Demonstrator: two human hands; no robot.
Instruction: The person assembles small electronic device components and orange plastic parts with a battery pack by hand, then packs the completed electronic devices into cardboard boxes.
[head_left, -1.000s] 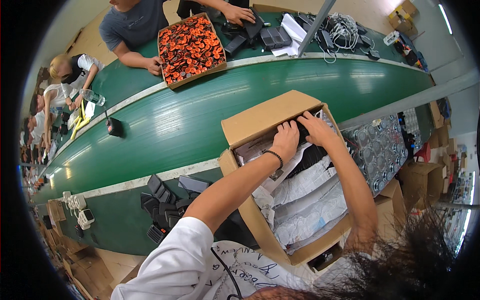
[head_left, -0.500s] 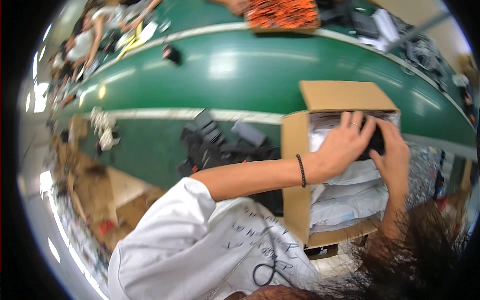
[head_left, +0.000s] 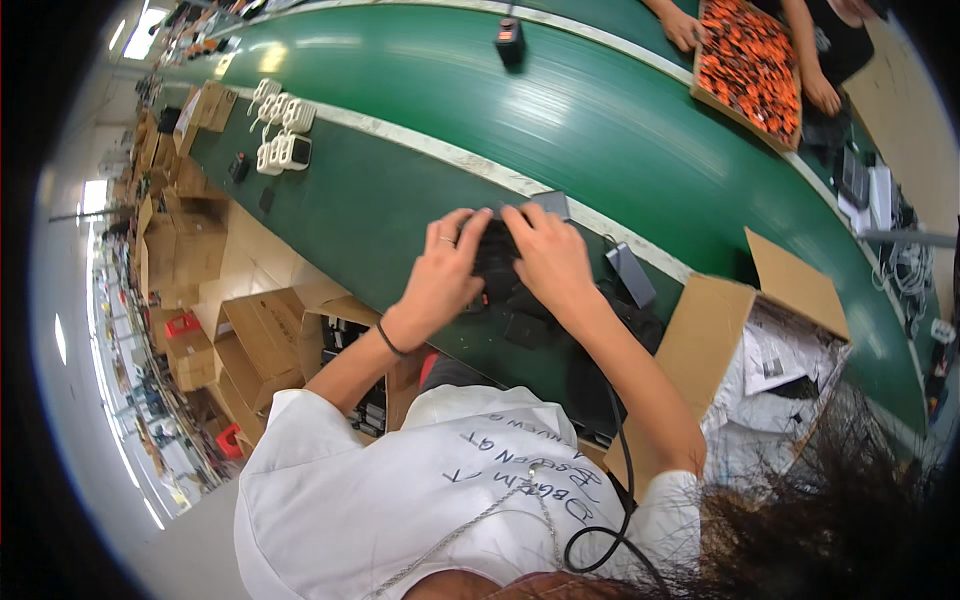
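Note:
Both my hands meet over the near strip of the green table (head_left: 400,215). My left hand (head_left: 445,278), with a ring and a dark wristband, and my right hand (head_left: 552,258) grip the same small black device (head_left: 495,255) between them. Several more flat black and grey devices (head_left: 630,273) lie on the table just right of my hands. An open cardboard box (head_left: 700,345) holding white plastic-wrapped packs (head_left: 775,355) stands to my right, apart from both hands.
Across the green belt (head_left: 600,110), another person's hands rest at a tray of orange parts (head_left: 752,62). White chargers (head_left: 282,135) sit in a cluster at the far left, and a black object (head_left: 510,40) lies on the belt. Cardboard boxes (head_left: 255,335) crowd the floor at left.
My hands have come out of the cardboard box and moved left onto the table, now holding a black device. My head has turned, so the box sits further right.

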